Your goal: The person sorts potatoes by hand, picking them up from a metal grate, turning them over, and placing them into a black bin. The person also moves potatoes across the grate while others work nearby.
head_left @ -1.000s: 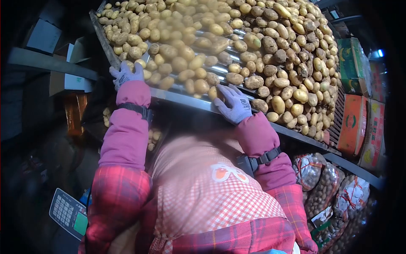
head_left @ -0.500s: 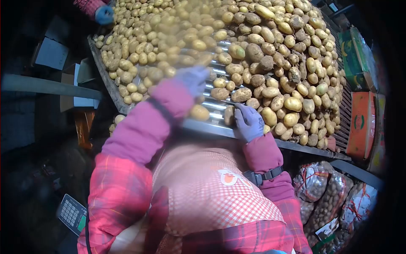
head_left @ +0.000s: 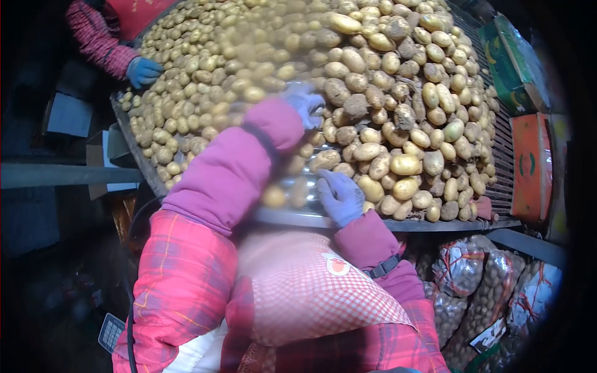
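My left hand [head_left: 305,104], in a lavender glove, reaches into the middle of the potato heap with its fingers curled round a potato that is mostly hidden. Lower down, my right hand [head_left: 342,198], gloved alike, is at the near edge of the table with fingers stretched out and nothing visible in them. Beside its fingertips are metal rollers [head_left: 320,149] and a potato [head_left: 324,161]. Blurred potatoes [head_left: 273,196] lie left of my right hand. The right part of the heap holds larger, soil-covered potatoes [head_left: 405,165]; smaller, cleaner ones [head_left: 193,81] spread to the left.
Across the table at the upper left, another person's blue-gloved hand [head_left: 143,72] rests by the potatoes. Cartons, one green [head_left: 513,65] and one orange [head_left: 532,168], stand at the right. Filled net bags [head_left: 482,292] lie below right. A grey bar [head_left: 68,176] crosses the left side.
My left hand has moved up and right into the heap. My right hand has come away from a potato at the rollers. The view has shifted, and more of the other person shows.
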Demonstrator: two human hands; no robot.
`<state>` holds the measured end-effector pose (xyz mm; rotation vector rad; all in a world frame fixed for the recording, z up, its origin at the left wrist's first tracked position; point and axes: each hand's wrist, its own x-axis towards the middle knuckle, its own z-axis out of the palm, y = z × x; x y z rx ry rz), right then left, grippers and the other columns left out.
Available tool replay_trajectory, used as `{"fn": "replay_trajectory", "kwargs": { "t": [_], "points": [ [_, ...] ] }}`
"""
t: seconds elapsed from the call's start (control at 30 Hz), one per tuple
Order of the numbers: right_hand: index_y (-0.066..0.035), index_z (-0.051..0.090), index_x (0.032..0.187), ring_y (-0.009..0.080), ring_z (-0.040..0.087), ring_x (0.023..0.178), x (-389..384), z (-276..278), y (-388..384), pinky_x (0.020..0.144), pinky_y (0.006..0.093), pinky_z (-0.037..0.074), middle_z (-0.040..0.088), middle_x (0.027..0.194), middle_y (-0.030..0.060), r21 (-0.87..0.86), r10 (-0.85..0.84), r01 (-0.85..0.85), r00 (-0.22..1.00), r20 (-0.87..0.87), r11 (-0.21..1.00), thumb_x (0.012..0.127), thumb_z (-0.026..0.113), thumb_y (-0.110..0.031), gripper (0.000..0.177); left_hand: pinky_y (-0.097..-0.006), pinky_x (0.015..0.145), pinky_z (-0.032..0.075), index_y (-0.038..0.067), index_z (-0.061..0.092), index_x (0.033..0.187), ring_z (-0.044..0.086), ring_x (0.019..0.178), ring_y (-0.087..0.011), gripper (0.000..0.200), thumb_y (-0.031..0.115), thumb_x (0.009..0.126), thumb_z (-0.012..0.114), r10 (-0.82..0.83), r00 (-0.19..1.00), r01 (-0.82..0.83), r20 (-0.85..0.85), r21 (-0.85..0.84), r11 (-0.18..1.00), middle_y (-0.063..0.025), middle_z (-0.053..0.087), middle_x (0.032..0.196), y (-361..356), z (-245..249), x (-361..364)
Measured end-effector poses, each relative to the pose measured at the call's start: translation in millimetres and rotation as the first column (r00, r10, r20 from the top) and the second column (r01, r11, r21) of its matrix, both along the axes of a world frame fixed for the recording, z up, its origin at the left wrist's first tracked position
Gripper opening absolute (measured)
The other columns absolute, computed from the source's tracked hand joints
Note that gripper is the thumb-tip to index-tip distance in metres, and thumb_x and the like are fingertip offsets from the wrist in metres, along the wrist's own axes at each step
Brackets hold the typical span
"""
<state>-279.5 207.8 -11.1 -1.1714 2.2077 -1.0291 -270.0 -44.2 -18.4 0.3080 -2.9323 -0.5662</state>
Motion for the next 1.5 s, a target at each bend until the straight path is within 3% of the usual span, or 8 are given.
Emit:
{"fn": "replay_trajectory", "kwargs": {
  "t": [0.43,0.57,0.8,0.93,1.0,1.07,1.3,1.5],
  "points": [
    [-0.012,0.065,0.107,0.0302,0.062,0.083,2.5,3.2,-1.7,0.074,0.0396,0.048,0.063,0.087,0.0125,0.002,-0.065,0.065,0.996,0.067,0.998,0.088,0.056,-0.025,0.025,-0.0405,0.081,0.05,0.011,0.059,0.106,0.057,0.102,-0.0317,0.032,0.024,0.078,0.067,0.186,0.982,-0.14,-0.025,0.56,0.816,-0.0144,0.054,0.115,-28.7,7.0,18.5],
    [-0.01,0.065,0.107,0.0299,0.062,0.082,4.2,-6.3,-2.9,0.074,0.0392,0.048,0.063,0.086,0.0123,-0.03,-0.058,0.059,0.998,0.034,0.998,0.087,0.057,-0.024,0.025,-0.037,0.081,0.051,0.007,0.051,0.121,0.054,0.107,-0.0252,0.043,-0.006,0.081,0.062,0.571,0.777,0.337,-0.267,0.941,-0.017,-0.0112,0.053,0.121,-20.4,14.6,93.5],
    [-0.007,0.064,0.107,0.0297,0.062,0.088,0.5,-7.9,2.4,0.079,0.0367,0.049,0.065,0.093,0.0153,0.0,0.033,-0.033,0.992,-0.118,0.999,0.087,0.058,-0.023,0.026,-0.0473,0.081,0.049,0.01,0.048,0.129,0.048,0.115,-0.036,0.063,0.054,0.084,0.051,0.56,0.795,0.388,0.233,0.513,-0.765,-0.0166,0.049,0.129,15.6,12.3,165.3],
    [-0.006,0.064,0.11,0.0225,0.062,0.087,-23.8,52.3,2.2,0.078,0.032,0.05,0.065,0.095,0.0109,-0.067,-0.189,0.229,0.91,0.369,0.971,0.087,0.061,-0.018,0.026,-0.0579,0.09,0.043,0.013,0.046,0.129,0.041,0.122,-0.0383,0.057,0.051,0.087,0.048,0.552,0.779,0.388,0.297,0.462,-0.797,-0.0167,0.046,0.129,51.4,16.5,164.2],
    [-0.004,0.062,0.114,0.0134,0.058,0.088,-90.8,51.2,24.7,0.078,0.0272,0.049,0.064,0.096,0.0049,-0.204,-0.309,0.28,0.943,-0.127,0.938,0.089,0.061,-0.016,0.027,-0.0593,0.093,0.04,0.009,0.047,0.127,0.039,0.124,-0.0391,0.056,0.049,0.088,0.049,0.549,0.754,0.327,0.361,0.519,-0.79,-0.018,0.047,0.13,61.6,13.1,158.4],
    [-0.004,0.058,0.119,0.0115,0.057,0.078,-129.3,90.9,28.9,0.072,0.0246,0.048,0.064,0.099,0.0078,-0.344,-0.594,0.619,0.782,0.189,0.706,0.09,0.056,-0.014,0.031,-0.0562,0.1,0.033,0.015,0.048,0.129,0.038,0.126,-0.0311,0.057,0.051,0.085,0.053,0.456,0.89,0.069,-0.023,0.994,-0.083,-0.0114,0.047,0.132,61.4,-25.9,161.2],
    [-0.008,0.046,0.131,0.0312,0.058,0.106,-196.5,117.9,14.3,0.091,0.0371,0.046,0.058,0.115,0.0211,0.291,-0.368,0.728,0.599,-0.711,0.621,0.077,0.065,-0.039,0.065,-0.0524,0.101,0.037,0.008,0.044,0.133,0.041,0.128,-0.0254,0.065,0.056,0.088,0.046,0.427,0.902,0.428,-0.055,0.232,-0.874,-0.0121,0.047,0.136,98.0,23.6,117.0],
    [-0.008,0.049,0.126,0.0225,0.06,0.088,-164.6,127.5,18.6,0.078,0.0322,0.05,0.059,0.102,0.0116,-0.11,-0.491,0.498,0.867,0.089,0.86,0.076,0.069,-0.021,0.055,-0.0594,0.102,0.034,0.013,0.038,0.139,0.039,0.129,-0.0353,0.057,0.029,0.087,0.054,0.163,0.98,0.197,-0.118,0.733,-0.651,-0.016,0.04,0.141,105.6,69.1,89.7]
  ]
}}
